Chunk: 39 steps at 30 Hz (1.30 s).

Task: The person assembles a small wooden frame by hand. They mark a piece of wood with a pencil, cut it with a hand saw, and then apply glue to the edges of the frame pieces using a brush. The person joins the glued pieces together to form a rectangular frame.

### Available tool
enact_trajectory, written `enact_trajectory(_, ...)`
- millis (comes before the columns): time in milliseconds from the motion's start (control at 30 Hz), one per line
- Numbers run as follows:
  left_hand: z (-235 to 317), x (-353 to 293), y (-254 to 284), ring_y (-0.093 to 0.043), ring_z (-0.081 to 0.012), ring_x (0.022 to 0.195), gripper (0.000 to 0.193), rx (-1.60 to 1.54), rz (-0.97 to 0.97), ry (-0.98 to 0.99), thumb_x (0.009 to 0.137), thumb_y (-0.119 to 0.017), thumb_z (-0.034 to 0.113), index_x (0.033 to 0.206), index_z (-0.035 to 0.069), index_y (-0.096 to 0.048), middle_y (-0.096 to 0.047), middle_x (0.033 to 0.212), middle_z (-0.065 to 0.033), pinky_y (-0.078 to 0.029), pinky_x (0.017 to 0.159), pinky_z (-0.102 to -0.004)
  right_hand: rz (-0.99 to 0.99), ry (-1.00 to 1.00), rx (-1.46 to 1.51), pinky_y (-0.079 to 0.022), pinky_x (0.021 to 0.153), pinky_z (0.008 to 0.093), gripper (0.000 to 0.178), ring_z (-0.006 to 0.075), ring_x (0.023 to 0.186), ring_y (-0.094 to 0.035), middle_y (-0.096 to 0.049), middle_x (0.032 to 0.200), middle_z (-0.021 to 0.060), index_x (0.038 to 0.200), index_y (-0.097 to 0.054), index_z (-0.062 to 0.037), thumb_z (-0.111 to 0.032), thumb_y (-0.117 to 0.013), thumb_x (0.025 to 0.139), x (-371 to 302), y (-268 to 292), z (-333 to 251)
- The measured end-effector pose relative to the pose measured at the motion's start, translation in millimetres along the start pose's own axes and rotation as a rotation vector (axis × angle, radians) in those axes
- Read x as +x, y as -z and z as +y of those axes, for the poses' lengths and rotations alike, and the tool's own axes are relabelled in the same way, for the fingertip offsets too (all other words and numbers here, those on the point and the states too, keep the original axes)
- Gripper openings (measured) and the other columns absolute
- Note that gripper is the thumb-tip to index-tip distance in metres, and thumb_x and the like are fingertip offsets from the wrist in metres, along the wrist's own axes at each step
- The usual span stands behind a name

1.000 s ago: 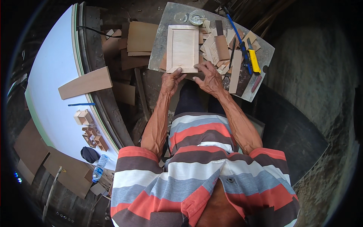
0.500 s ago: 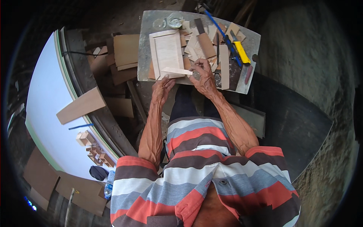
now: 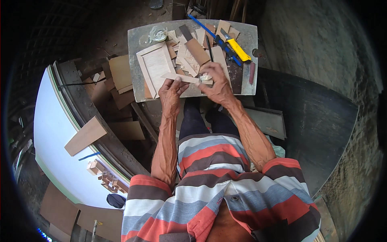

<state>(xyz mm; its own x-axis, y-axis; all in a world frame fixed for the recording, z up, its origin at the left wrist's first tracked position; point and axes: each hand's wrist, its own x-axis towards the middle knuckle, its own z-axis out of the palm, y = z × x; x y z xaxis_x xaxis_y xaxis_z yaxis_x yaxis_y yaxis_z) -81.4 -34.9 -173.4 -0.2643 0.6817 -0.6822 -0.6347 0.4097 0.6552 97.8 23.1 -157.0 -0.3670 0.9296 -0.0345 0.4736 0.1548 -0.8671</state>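
Observation:
A thin, pale wooden strip point(image 3: 186, 78) with a slanted left end is pinched between the thumb and fingers of my left hand point(image 3: 171, 96). At the strip's other end is my right hand point(image 3: 219, 88), its fingers curled and partly smeared by motion; whether they grip the strip I cannot tell. Just beyond the strip, a flat wooden panel point(image 3: 156, 66) lies on the worktable point(image 3: 139, 40), bordered by strips at its top and left edges. Wood offcuts point(image 3: 186, 58) are heaped beside it, partly hidden by my right hand.
At the table's right side lie a yellow-handled cutter point(image 3: 238, 49), a long blue tool point(image 3: 221, 42) and a dark red handle point(image 3: 252, 72). A clear container point(image 3: 158, 34) stands at the far left corner. Left of me, a white board point(image 3: 60, 133) carries a wood piece point(image 3: 85, 136) and small wooden boxes point(image 3: 107, 179).
The view has shifted, so the table now appears lower and further left. My right hand's fingers have moved around the strip's right end. The left hand still holds the strip.

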Motion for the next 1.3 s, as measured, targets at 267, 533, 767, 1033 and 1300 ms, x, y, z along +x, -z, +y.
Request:
enact_trajectory(267, -36.6, -17.2, 36.8, -0.070, -0.0176, 0.077, 0.015, 0.074, 0.143, 0.085, 0.093, -0.066, 0.014, 0.098, 0.000, -0.061, -0.067, 0.087, -0.0070, -0.058, 0.070, -0.0281, 0.368, -0.728, -0.717, -0.047, 0.088, 0.0506, 0.042, 0.0389, 0.112, -0.053, -0.053, 0.114, 0.0191, 0.114, -0.051, -0.0027, -0.025, -0.069, 0.083, -28.2, 72.5, 121.2)
enact_trajectory(533, -46.4, -29.8, 38.3, -0.070, -0.0169, 0.075, 0.015, 0.109, 0.170, 0.086, 0.093, -0.066, 0.013, 0.100, 0.001, -0.062, -0.068, 0.087, -0.0064, -0.058, 0.068, -0.0277, 0.232, -0.441, -0.445, -0.049, 0.080, 0.0490, 0.026, 0.0351, 0.097, -0.061, -0.061, 0.102, 0.0130, 0.105, -0.056, -0.0090, -0.026, -0.065, 0.087, -26.8, 39.9, 99.4)
enact_trajectory(767, -38.0, -31.0, 28.4, -0.071, -0.0182, 0.078, 0.013, 0.120, 0.145, 0.076, 0.092, -0.067, 0.010, 0.099, 0.001, -0.060, -0.067, 0.088, -0.0062, -0.059, 0.071, -0.0289, 0.286, -0.185, -0.667, -0.045, 0.088, 0.0493, 0.039, 0.0387, 0.108, -0.050, -0.050, 0.113, 0.0208, 0.120, -0.057, -0.0008, -0.022, -0.062, 0.088, 39.5, 23.3, 96.1)
enact_trajectory(1033, -37.5, -21.2, -4.3, -0.071, -0.0206, 0.079, 0.033, 0.195, 0.072, 0.008, 0.089, -0.068, 0.004, 0.115, -0.002, -0.050, -0.068, 0.092, -0.0117, -0.059, 0.070, -0.0293, 0.097, -0.226, -0.827, -0.048, 0.084, 0.0490, 0.035, 0.0386, 0.110, -0.051, -0.050, 0.116, 0.0214, 0.116, -0.053, -0.0019, -0.023, -0.061, 0.090, 63.1, 28.9, 115.0)
enact_trajectory(1300, -69.2, -6.6, -86.2, -0.069, -0.0240, 0.074, 0.068, 0.315, -0.183, -0.153, 0.086, -0.065, -0.004, 0.141, 0.002, -0.027, -0.067, 0.091, -0.0193, -0.057, 0.064, -0.0321, 0.489, -0.363, 0.087, -0.049, 0.063, 0.0348, 0.027, 0.0225, 0.068, -0.065, -0.067, 0.080, 0.0146, 0.110, -0.047, -0.0019, -0.018, -0.063, 0.093, -25.4, 75.4, 106.1)
